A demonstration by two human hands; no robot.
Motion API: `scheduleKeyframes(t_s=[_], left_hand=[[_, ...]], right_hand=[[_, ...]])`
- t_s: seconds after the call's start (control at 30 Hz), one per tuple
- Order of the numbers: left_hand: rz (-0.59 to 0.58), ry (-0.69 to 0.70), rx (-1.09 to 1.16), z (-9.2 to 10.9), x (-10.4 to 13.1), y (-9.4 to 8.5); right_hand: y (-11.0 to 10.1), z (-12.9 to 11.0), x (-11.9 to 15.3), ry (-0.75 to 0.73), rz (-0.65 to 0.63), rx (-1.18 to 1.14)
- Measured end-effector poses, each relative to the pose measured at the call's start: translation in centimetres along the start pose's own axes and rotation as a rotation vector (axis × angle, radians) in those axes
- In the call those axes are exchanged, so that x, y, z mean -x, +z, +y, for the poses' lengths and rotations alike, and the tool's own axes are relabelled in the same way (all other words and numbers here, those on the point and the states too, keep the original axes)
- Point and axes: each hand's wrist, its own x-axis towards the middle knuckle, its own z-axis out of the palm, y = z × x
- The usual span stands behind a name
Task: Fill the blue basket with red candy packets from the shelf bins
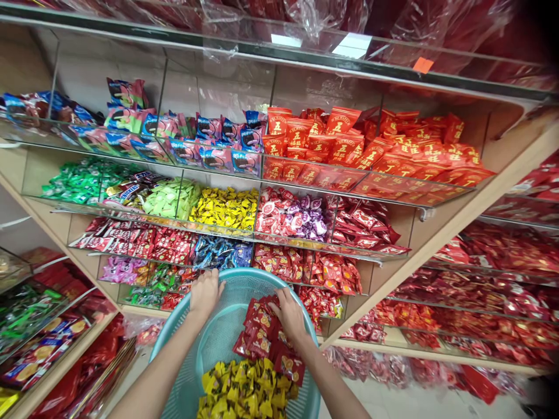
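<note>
Left hand (207,295) clasps teal basket (257,276) by its rim; right hand (290,314) at red packets (257,331) (closure: cannot tell); yellow sweets (248,387) inside.

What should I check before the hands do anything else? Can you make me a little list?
1. Left hand on the rim of the teal basket: ok.
2. Right hand beside the red packets: ok.
3. Right hand gripping those packets: cannot tell.
4. Yellow candies inside the basket: ok.
5. Red and yellow sweets kept apart: not ok, some red packets lie against the yellow ones.
6. Something under the basket holding it up: cannot tell, its underside is hidden.
</note>
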Motion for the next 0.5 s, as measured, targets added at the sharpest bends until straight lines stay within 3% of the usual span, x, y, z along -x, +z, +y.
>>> scheduleKeyframes(t_s=[0.2, 0.5], left_hand=[[-0.030, -0.017, 0.032, 0.0, 0.0, -0.1], [-0.013, -0.013, 0.043, 0.0, 0.0, 0.1]], right_hand=[[-0.9, 0.2, -1.0, -0.221, -0.004, -0.015], [1.3, 0.5, -1.1, -0.366, 0.030, -0.027]])
